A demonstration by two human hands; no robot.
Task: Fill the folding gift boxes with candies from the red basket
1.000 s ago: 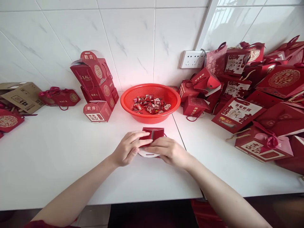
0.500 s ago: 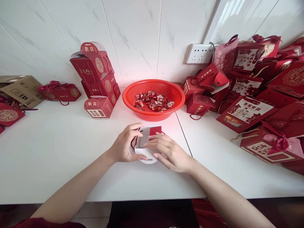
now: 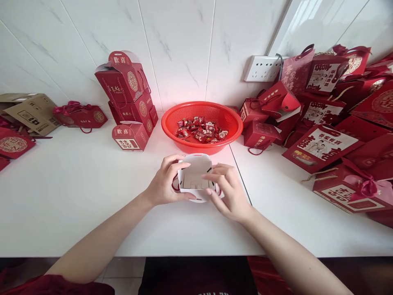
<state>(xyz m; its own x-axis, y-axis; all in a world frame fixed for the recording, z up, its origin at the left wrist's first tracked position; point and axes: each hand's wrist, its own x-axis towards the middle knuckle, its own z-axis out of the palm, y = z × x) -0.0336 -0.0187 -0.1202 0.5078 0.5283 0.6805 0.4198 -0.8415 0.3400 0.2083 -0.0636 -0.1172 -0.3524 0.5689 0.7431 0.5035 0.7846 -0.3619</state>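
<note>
Between the fingers of both hands stands one open box [image 3: 195,170], equally near to each; its long axis I cannot tell surely. The left hand [image 3: 166,182] grips its left side, thumb at the near flap. The right hand [image 3: 231,192] has loosely bent fingers at its right; whether they grip, I cannot tell. Beyond the fingertips is one red basket [image 3: 202,148] of sweets [image 3: 205,133], too overlapped to count.

"How is the box [image 3: 195,174] turned?"
"Its white inside is bared upward, rounded flaps [image 3: 198,196] spread."
"Where is it placed?"
"On the desk [image 3: 76,213], red cords [image 3: 220,191] seen at both sides."
</note>
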